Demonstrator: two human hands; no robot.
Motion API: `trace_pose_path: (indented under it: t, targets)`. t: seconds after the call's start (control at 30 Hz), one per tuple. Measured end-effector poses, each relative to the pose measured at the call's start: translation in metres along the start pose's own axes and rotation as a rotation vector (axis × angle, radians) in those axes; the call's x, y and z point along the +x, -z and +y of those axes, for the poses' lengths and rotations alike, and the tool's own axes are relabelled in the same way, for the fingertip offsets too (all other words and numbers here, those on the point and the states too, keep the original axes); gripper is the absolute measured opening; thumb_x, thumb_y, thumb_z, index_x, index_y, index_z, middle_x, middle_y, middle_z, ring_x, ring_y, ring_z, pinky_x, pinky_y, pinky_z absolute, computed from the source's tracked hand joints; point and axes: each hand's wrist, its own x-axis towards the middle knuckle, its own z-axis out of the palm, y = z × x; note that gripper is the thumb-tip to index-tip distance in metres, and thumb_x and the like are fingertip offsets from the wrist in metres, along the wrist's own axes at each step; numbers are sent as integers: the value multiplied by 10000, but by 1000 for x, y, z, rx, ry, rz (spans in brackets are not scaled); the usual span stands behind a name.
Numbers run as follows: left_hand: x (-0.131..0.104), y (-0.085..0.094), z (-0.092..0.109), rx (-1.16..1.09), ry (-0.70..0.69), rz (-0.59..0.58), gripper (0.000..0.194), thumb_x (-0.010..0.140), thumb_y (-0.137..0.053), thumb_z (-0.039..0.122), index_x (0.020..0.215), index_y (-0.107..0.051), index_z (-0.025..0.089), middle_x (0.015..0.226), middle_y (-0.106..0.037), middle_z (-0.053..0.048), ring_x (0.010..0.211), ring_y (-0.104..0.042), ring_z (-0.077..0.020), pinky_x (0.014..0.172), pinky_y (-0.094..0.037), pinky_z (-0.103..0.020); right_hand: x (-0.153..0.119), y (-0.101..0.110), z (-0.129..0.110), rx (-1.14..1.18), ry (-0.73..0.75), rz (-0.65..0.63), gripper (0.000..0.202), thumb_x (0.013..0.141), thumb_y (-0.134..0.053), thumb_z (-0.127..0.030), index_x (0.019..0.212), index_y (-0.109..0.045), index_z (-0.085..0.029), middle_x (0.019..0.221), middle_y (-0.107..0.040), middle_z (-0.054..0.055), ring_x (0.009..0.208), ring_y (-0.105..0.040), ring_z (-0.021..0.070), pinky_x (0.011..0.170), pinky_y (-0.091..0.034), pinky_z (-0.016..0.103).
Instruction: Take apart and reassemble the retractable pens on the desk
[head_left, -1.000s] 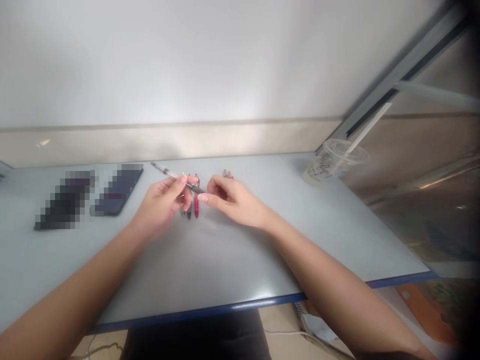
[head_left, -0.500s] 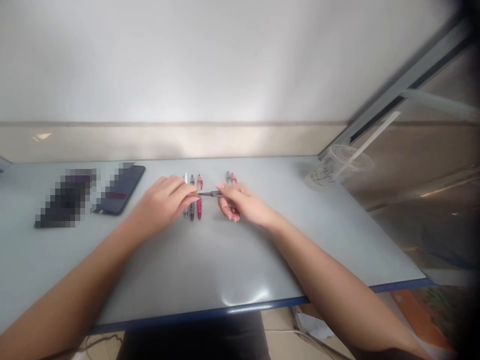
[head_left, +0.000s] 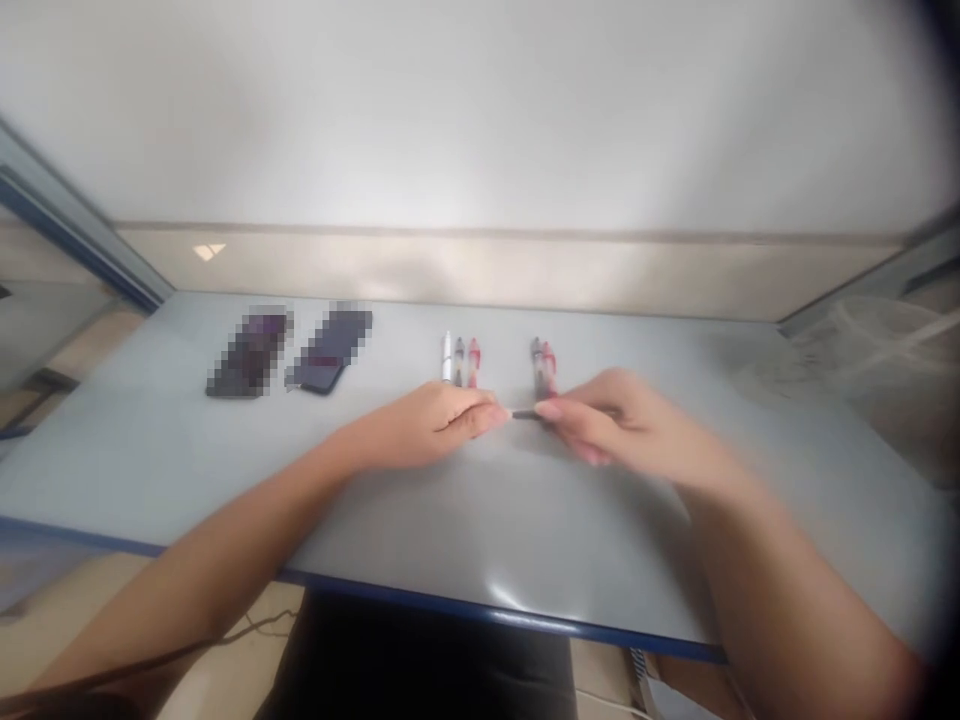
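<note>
Thumb and fingers of my left hand [head_left: 435, 428] are closed in a pinch on one end of a slim dark pen [head_left: 525, 414]. My right hand [head_left: 619, 428] grips the other end, so only a short stretch of the pen shows between them. Just beyond the left hand lie a white pen [head_left: 447, 355], a grey pen [head_left: 460, 360] and a red pen [head_left: 474, 360], side by side, their near ends hidden by that hand. Past the right fingers lie a second grey pen [head_left: 537, 362] and a second red pen [head_left: 550, 366], close together.
Two phones, one [head_left: 251, 355] with a blurred-out surface and another [head_left: 330, 350], lie on the left of the pale table [head_left: 420, 530]. A clear plastic cup [head_left: 795, 360] stands smeared at the right. Behind the table rises a white wall [head_left: 480, 120].
The camera view has turned left, shifting the table's contents rightward. Both hands have come nearer me relative to the pens. Less of the held pen shows between them.
</note>
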Motion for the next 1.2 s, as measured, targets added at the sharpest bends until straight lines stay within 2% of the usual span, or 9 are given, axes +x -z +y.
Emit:
trace_pose_path:
  t: [0.13, 0.27, 0.37, 0.43, 0.53, 0.8, 0.93, 1.1, 1.2]
  targets:
    - [0, -5, -5, -4, -55, 52, 415, 1090, -335, 467, 887, -593, 213, 747, -556, 11, 620, -482, -149, 612, -367, -300, 9, -15, 0, 118, 1, 168, 617, 962, -559, -650, 517, -464, -233, 513, -419, 0, 488, -371, 138, 505, -275, 321]
    - [7, -15, -14, 322, -177, 236, 326, 1104, -386, 441, 1026, -604, 212, 796, -596, -6, 673, -539, -168, 627, -369, -300, 20, -27, 6, 268, -63, 268, 595, 968, -564, -534, 477, -397, -242, 482, -371, 0, 485, -355, 149, 521, -313, 333]
    - [13, -21, -18, 628, -260, 432, 361, 1129, -336, 355, 951, -604, 190, 835, -600, -56, 748, -576, -192, 677, -378, -322, 22, -32, 11, 488, -145, 201, 578, 955, -525, -521, 462, -384, -256, 425, -355, -2, 440, -340, 154, 488, -329, 340]
    - [16, -22, -18, 726, -260, 464, 411, 1133, -300, 334, 858, -567, 186, 798, -575, -63, 738, -564, -199, 682, -370, -332, 22, -34, 12, 616, -200, 123, 588, 959, -468, -550, 457, -357, -265, 390, -326, -5, 406, -308, 154, 451, -304, 342]
    - [15, -21, -16, 650, -221, 336, 397, 1125, -292, 330, 806, -494, 206, 716, -530, -31, 647, -493, -190, 631, -324, -329, 18, -32, 13, 529, -194, 62, 629, 990, -414, -589, 458, -360, -258, 395, -334, -3, 396, -310, 146, 452, -292, 342]
    - [5, -15, 0, -85, -11, -124, 490, 1088, -276, 541, 715, -333, 229, 665, -390, 20, 596, -383, -162, 593, -290, -311, -3, 5, -5, -29, 44, -200, 556, 1052, -455, -512, 588, -387, -213, 543, -326, -45, 484, -274, 97, 510, -262, 294]
    - [7, -11, 2, 26, 60, -89, 481, 1073, -282, 528, 701, -328, 226, 676, -428, 4, 624, -405, -175, 600, -293, -313, -2, 13, -1, -91, 102, -135, 421, 988, -618, -514, 718, -547, -198, 630, -439, -42, 545, -351, 97, 527, -282, 263]
    - [13, -11, -3, 347, 154, 12, 432, 1053, -236, 499, 752, -397, 234, 721, -564, -28, 646, -487, -210, 649, -340, -323, 1, 3, 20, -79, 24, -20, 458, 1071, -456, -502, 796, -644, -188, 704, -652, 18, 617, -557, 137, 623, -414, 265]
    - [14, -12, -6, 468, 165, 10, 430, 1055, -217, 493, 763, -400, 236, 748, -621, -40, 666, -541, -223, 655, -359, -320, -1, -4, 26, -154, 70, 81, 252, 1040, -545, -397, 935, -659, -198, 829, -704, 30, 684, -603, 150, 686, -448, 269]
